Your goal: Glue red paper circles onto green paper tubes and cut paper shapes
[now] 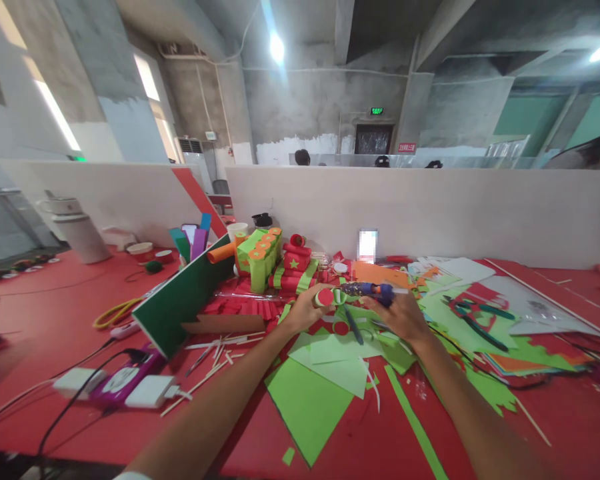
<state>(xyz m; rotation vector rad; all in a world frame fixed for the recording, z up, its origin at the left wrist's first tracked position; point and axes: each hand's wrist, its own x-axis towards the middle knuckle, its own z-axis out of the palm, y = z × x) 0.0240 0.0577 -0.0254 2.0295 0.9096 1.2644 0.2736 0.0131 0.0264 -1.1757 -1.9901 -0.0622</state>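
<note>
My left hand (307,309) grips a small paper roll (324,297) with a red round end and a white rim, and a curl of green paper beside it. Closed round a dark blue glue gun (380,292) is my right hand (405,313), with the gun's nozzle end pointing left at the roll. A dark cable (460,360) runs off to the right from near that hand. Below both hands lie light green paper sheets (325,363) and a grey pen-like tool (353,325). Another red-ended roll (341,327) rests just under the left hand.
Green and red paper models (265,257) with star cut-outs stand behind my left hand. A dark green board (180,307) leans at left near a purple power strip (130,377). Pliers (480,323) lie right among paper scraps. A white partition (430,207) closes the table's back.
</note>
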